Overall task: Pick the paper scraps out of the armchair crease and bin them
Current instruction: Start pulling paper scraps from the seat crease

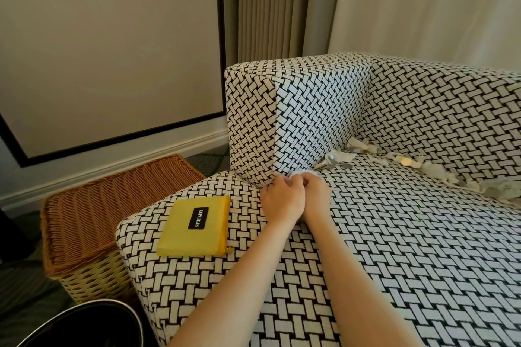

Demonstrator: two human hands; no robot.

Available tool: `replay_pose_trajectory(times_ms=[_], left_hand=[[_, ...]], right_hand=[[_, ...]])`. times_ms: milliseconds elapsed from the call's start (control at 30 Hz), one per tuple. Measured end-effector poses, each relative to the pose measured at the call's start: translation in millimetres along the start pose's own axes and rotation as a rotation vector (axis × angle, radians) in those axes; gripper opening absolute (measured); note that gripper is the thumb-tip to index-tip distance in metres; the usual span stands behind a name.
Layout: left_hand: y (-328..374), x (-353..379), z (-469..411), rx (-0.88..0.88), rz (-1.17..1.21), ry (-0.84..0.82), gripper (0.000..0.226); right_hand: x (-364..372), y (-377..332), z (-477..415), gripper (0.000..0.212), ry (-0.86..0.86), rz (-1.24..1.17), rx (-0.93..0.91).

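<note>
Yellow pouch on seat front, label reads REPLICAS. Wicker basket and black bin left of armchair. Scraps strung along the back crease, line running left to right (more in the arm corner). Left hand and right hand touch, fingers curled on a white scrap at the arm's foot.

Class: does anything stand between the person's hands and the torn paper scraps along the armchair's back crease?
Nothing visible does. Only bare woven black-and-white seat fabric lies between the left hand, right hand and the torn grey-white paper scraps; the yellow zip pouch sits off left.
</note>
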State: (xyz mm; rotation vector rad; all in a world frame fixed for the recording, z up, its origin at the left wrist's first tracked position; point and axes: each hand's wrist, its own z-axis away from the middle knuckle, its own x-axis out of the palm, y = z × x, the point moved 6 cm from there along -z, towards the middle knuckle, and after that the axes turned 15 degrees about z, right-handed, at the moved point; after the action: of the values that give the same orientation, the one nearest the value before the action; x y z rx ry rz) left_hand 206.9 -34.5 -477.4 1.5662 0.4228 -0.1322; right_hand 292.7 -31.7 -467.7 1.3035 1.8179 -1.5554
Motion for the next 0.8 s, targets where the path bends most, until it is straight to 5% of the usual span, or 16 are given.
replay_pose_trajectory(times_ms=[100, 267, 333, 500, 633, 800], left_hand=[[5.5, -2.7, 4.0, 0.0, 0.06, 0.009, 0.04], [1.3, -6.6, 2.6, -0.038, 0.107, 0.033, 0.039], [-0.5, -6.4, 4.0, -0.034, 0.131, 0.068, 0.037], [3.6, -11.2, 13.2, -0.082, 0.378, 0.177, 0.033], [3.0, -16.2, 14.2, -0.166, 0.623, 0.153, 0.027], [-2.3, -14.7, 24.9, -0.391, 1.028, 0.063, 0.032]], right_hand=[[3.6, -2.0, -3.3, 0.01, 0.015, 0.079, -0.009], [19.2, -9.1, -3.2, 0.019, -0.144, 0.292, -0.133], [12.9, -10.2, -0.6, 0.008, -0.14, 0.214, -0.134], [8.1, -6.8, 3.9, 0.025, -0.102, -0.104, 0.015], [5.1, -11.8, 17.2, 0.047, -0.049, -0.361, 0.2], [1.0, -19.2, 38.6, 0.035, -0.011, -0.792, 0.414]])
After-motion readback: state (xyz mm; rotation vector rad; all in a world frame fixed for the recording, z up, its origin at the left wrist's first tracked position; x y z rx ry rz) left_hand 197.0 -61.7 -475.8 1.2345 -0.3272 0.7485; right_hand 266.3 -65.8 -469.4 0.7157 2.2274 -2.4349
